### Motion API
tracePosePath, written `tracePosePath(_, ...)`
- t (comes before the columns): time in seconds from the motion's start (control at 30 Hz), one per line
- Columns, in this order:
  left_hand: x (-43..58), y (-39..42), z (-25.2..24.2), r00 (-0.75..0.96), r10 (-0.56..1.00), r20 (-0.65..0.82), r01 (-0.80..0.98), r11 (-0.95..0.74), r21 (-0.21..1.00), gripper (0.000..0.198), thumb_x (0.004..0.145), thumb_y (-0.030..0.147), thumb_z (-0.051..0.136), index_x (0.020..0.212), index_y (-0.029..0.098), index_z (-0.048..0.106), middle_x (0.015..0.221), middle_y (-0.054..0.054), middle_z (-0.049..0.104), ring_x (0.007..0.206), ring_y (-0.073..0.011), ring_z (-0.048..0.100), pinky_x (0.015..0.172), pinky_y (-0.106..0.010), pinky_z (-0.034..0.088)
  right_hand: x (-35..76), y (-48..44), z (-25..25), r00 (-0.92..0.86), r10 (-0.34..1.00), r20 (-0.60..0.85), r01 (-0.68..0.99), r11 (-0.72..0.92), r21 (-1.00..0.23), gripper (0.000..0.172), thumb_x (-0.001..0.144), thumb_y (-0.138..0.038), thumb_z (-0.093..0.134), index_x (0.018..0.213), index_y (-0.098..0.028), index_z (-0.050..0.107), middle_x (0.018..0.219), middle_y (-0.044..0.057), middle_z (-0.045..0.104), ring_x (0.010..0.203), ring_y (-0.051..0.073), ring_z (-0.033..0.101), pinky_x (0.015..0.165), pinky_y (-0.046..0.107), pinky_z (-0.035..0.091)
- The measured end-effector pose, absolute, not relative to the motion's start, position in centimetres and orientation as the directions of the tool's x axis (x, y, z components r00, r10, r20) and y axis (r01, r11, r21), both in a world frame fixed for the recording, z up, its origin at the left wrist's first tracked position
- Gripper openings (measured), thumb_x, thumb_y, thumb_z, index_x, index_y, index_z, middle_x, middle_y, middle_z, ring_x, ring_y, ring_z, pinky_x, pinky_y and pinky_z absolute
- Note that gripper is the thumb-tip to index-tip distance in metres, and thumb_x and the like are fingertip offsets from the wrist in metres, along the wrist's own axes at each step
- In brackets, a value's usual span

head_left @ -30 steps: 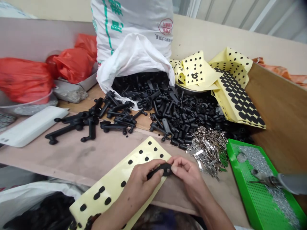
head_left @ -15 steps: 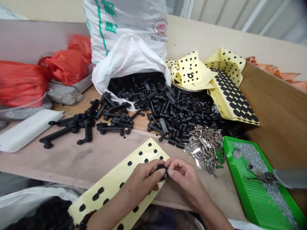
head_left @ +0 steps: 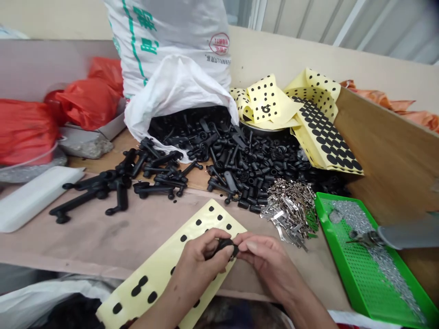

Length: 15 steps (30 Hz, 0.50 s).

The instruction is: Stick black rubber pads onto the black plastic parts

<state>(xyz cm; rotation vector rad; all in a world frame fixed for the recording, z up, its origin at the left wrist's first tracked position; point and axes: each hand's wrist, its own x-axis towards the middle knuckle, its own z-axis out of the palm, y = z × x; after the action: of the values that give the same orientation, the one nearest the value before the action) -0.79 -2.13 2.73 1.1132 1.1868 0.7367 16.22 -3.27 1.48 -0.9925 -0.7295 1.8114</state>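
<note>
Pinching 1 black part (head_left: pixel 227 246), both hands meet near the green tray (head_left: pixel 346 274) of screws (head_left: pixel 363 228).

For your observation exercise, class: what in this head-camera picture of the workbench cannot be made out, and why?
- Small black part: mostly covered by the fingers of the left hand and right hand; shape unclear.
- Grey tool over the green tray: blurred, cut off by the right edge.
- White sack: top cut off; print partly readable.
- Red bags: contents hidden.
</note>
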Motion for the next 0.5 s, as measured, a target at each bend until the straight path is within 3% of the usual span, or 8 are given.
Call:
tracePosePath(0.07,-1.0,-2.3,3.0,0.244,0.893,-0.379,0.024,0.385,0.923,0.032,0.069,0.043,0.065,0.088,0.018,0.058,0.053,0.007,0.05,0.048,-0.0103,0.051,0.05,-0.021,0.041,16.0,-3.3,1.4,-0.237,0.921,-0.31,-0.471,-0.388,-0.792,0.02,0.073,-0.037,0.071,0.081,-0.019,0.073,0.089,0.007,0.068,0.083,0.02,0.06,0.083,0.034,0.047)
tracePosePath(0.13,-1.0,-2.4,3.1,0.232,0.887,-0.399,-0.037,0.418,0.908,0.032,0.069,0.042,0.066,0.087,0.018,0.057,0.055,0.006,0.055,0.049,-0.0104,0.053,0.053,-0.021,0.044,15.7,-3.3,1.4,-0.2,0.937,-0.286,-0.397,-0.344,-0.851,0.025,0.076,-0.04,0.069,0.088,-0.019,0.069,0.082,0.005,0.067,0.076,0.017,0.059,0.078,0.03,0.047)
tracePosePath(0.23,-0.5,-3.0,2.8,0.21,0.906,-0.368,-0.132,0.399,0.907,0.029,0.069,0.039,0.068,0.086,0.017,0.059,0.052,0.006,0.054,0.05,-0.0098,0.052,0.055,-0.021,0.045,14.9,-3.3,1.5,-0.205,0.965,-0.162,-0.074,-0.18,-0.981,0.025,0.083,-0.04,0.061,0.097,-0.019,0.063,0.073,0.0,0.06,0.067,0.013,0.055,0.062,0.023,0.045)
tracePosePath(0.33,-0.1,-3.8,2.8,0.181,0.926,-0.331,-0.215,0.366,0.906,0.031,0.071,0.039,0.068,0.092,0.018,0.06,0.057,0.006,0.057,0.054,-0.0098,0.054,0.058,-0.021,0.046,14.0,-3.5,1.7,-0.245,0.97,-0.016,0.213,0.037,-0.976,0.024,0.093,-0.036,0.043,0.104,-0.022,0.06,0.069,-0.001,0.055,0.064,0.014,0.053,0.06,0.022,0.043)
tracePosePath(0.43,-1.9,-4.6,3.4,0.188,0.92,-0.343,-0.169,0.374,0.912,0.033,0.074,0.041,0.064,0.099,0.019,0.06,0.064,0.004,0.059,0.058,-0.0114,0.058,0.06,-0.021,0.047,13.3,-3.7,1.8,-0.308,0.95,0.051,0.308,0.151,-0.939,0.027,0.096,-0.034,0.034,0.106,-0.024,0.057,0.073,0.0,0.058,0.068,0.015,0.056,0.064,0.023,0.045)
tracePosePath(0.5,-5.4,-5.5,4.4,0.135,0.925,-0.355,-0.015,0.36,0.933,0.036,0.077,0.044,0.059,0.103,0.02,0.06,0.063,0.003,0.06,0.055,-0.0122,0.059,0.054,-0.021,0.045,13.3,-3.4,2.0,-0.346,0.934,0.085,0.335,0.208,-0.919,0.025,0.096,-0.035,0.035,0.109,-0.024,0.054,0.084,0.002,0.062,0.077,0.016,0.059,0.068,0.023,0.046)
